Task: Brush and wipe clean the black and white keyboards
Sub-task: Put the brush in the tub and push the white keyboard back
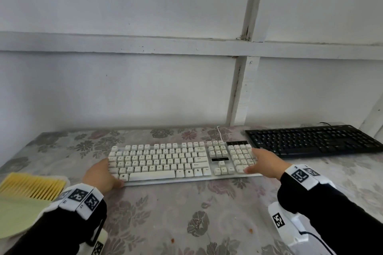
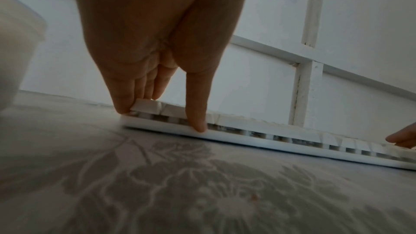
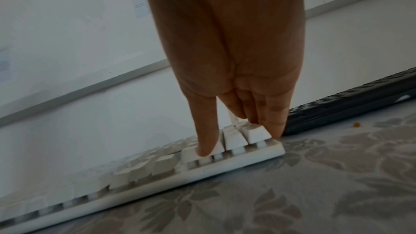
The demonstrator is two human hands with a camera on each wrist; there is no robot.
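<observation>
I pinch the stiff, light white keyboard at both ends, left hand and right hand; loose keycaps, so hold the frame.

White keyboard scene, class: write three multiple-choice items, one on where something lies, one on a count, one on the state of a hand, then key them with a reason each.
1. Where is the black keyboard?
A. to the right of the white keyboard
B. stacked on it
C. to its left

2. How many keyboards lie on the floral tablecloth?
A. one
B. two
C. three

3. What is the left hand doing?
A. holding the yellow brush
B. hanging idle
C. gripping the white keyboard's left end

Key: 1 A, the head view shows it at the far right. 2 B, one white, one black. 3 C, thumb at the front edge, fingers at the end; the right hand grips the other end.
</observation>
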